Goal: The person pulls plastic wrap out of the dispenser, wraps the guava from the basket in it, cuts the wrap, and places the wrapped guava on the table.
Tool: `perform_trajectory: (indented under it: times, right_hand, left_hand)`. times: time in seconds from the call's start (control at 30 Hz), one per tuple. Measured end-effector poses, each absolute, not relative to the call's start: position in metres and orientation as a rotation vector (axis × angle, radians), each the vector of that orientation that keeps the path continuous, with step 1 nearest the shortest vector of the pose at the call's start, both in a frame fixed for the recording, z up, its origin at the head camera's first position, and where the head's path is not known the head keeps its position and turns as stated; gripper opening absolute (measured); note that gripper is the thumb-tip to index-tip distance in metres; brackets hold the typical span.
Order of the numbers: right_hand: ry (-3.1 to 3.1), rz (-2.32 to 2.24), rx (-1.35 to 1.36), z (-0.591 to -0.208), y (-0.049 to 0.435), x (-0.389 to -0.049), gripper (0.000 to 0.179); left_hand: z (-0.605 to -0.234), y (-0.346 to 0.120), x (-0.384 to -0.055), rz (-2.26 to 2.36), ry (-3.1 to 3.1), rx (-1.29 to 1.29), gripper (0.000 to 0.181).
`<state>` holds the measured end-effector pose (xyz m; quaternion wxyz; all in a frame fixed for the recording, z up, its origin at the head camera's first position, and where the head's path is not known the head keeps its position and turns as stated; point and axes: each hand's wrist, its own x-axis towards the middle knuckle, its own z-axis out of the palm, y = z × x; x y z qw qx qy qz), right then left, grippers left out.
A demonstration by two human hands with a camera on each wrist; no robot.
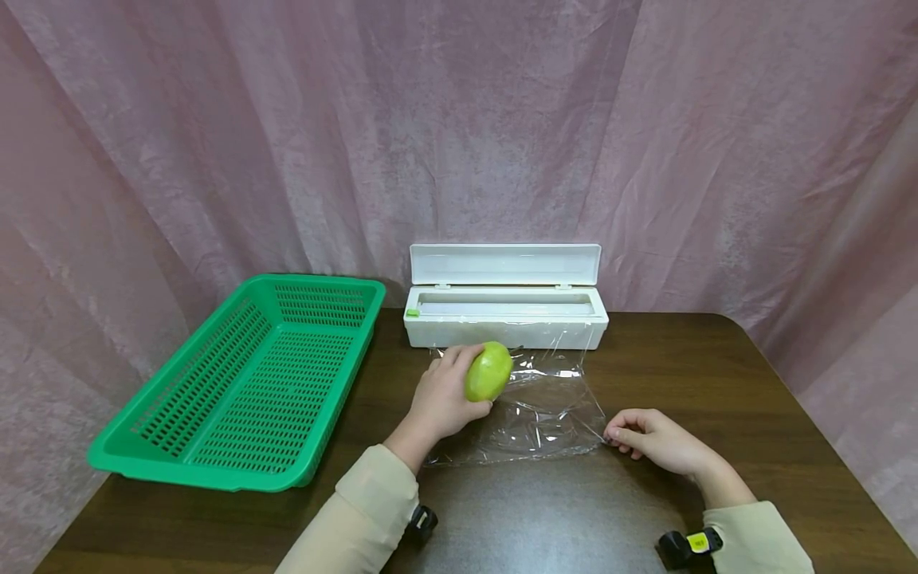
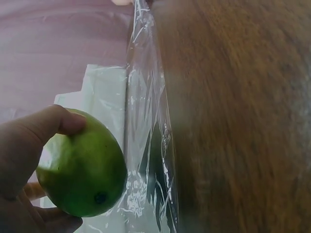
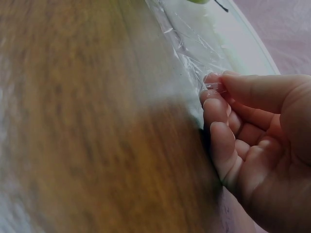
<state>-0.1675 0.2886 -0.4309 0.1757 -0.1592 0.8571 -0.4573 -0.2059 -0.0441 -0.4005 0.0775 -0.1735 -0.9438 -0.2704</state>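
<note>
My left hand (image 1: pixel 446 392) grips a smooth yellow-green pear (image 1: pixel 489 371) and holds it over a sheet of clear plastic wrap (image 1: pixel 538 422). In the left wrist view, the pear (image 2: pixel 82 165) shows a small dark spot at its end, with the thumb and fingers around it. Between thumb and fingertips, my right hand (image 1: pixel 660 440) pinches the front right corner of the wrap; the right wrist view shows the film (image 3: pixel 194 58) pulled to those fingers. Drawn from a white dispenser box (image 1: pixel 502 331) with its lid raised, the wrap stretches forward over the table.
A green slotted plastic basket (image 1: pixel 287 477) stands on the left side of the brown wooden table (image 1: pixel 559 510). Behind everything hangs a pink curtain (image 1: pixel 502 143). A small green piece (image 1: pixel 413 313) sits at the left end of the dispenser's front edge.
</note>
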Motion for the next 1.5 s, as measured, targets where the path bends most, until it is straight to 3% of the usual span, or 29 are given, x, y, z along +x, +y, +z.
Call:
perform_trajectory:
  times: [1.5]
  right_hand:
    - [2.425, -1.309, -0.474, -0.433, 0.29, -0.167, 0.025]
  left_hand:
    - [-0.4, -0.005, -0.217, -0.319, -2.943, -0.831, 0.083]
